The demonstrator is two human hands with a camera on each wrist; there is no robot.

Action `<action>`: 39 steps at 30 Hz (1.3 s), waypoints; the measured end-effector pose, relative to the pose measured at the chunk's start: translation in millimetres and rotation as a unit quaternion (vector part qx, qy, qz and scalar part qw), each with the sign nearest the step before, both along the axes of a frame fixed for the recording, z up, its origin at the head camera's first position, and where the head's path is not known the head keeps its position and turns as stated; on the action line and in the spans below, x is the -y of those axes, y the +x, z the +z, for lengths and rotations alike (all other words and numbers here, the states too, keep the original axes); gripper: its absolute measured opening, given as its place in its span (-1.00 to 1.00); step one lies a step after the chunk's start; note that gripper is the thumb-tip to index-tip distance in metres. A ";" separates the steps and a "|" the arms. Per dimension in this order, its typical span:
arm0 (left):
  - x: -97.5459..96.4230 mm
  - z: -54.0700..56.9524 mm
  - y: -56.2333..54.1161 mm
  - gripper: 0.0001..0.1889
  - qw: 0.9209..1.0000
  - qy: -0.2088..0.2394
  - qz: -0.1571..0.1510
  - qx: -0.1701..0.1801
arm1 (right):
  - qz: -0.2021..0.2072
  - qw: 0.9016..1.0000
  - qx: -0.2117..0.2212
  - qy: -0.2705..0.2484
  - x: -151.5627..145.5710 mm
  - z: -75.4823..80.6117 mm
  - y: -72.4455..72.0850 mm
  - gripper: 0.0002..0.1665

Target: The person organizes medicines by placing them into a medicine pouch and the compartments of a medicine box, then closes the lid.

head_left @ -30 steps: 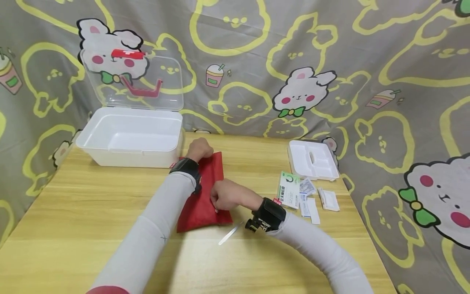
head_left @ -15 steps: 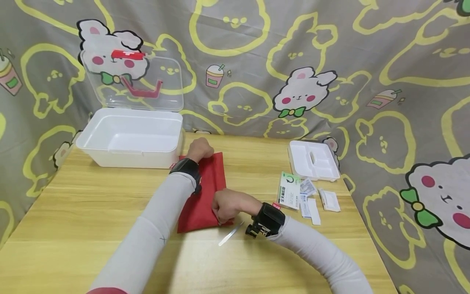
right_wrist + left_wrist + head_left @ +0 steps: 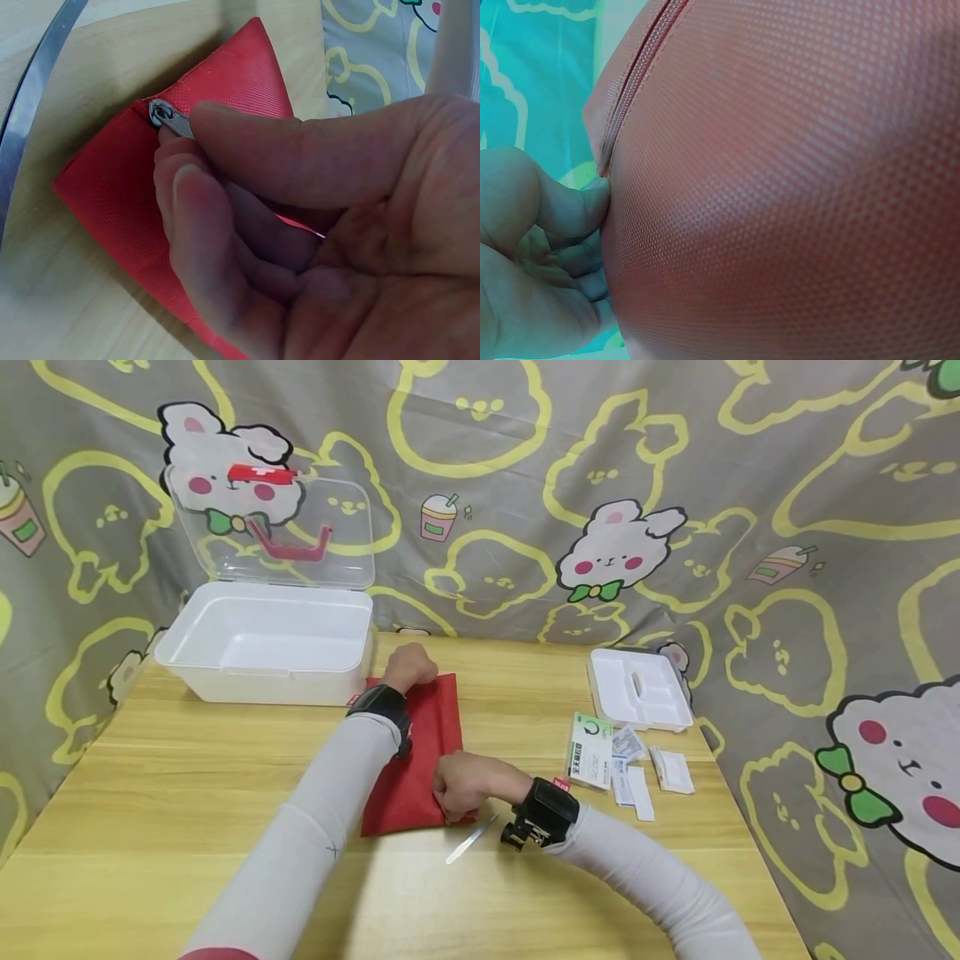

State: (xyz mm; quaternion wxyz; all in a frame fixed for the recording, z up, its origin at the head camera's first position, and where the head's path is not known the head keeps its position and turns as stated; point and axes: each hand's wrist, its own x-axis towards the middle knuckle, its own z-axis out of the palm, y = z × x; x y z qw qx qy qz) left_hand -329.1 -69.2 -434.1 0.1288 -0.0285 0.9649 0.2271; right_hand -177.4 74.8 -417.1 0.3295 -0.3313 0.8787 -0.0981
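Observation:
A red zippered pouch (image 3: pixel 405 793) lies on the table, stretched between both hands. At its far end my left hand (image 3: pixel 411 667) pinches the edge; in the left wrist view thumb and fingers meet right beside the end of the zipper (image 3: pixel 641 82). My right hand (image 3: pixel 468 785) is at the near right corner. Seen in the right wrist view, its thumb and index finger pinch the silver zipper pull (image 3: pixel 178 124), with the slider at the zipper's near end. The zipper teeth look closed where the left wrist view shows them.
Beside the right hand lies slim silver tweezers (image 3: pixel 471 839). A white box (image 3: pixel 247 685) with its clear lid raised stands back left. Rightward are a green-and-white medicine packet (image 3: pixel 590 752), several small sachets (image 3: pixel 628 742) and a white divided tray (image 3: pixel 671 693).
The right hand has slid the zipper pull a short way toward the pouch's near end, then held there. The left hand has kept its hold on the far end.

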 end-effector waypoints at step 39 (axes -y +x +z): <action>12.6 11.2 4.2 -0.84 0.997 0.023 0.031 -0.064 | -0.272 0.959 -0.072 0.035 -75.0 -17.2 -92.5 -0.77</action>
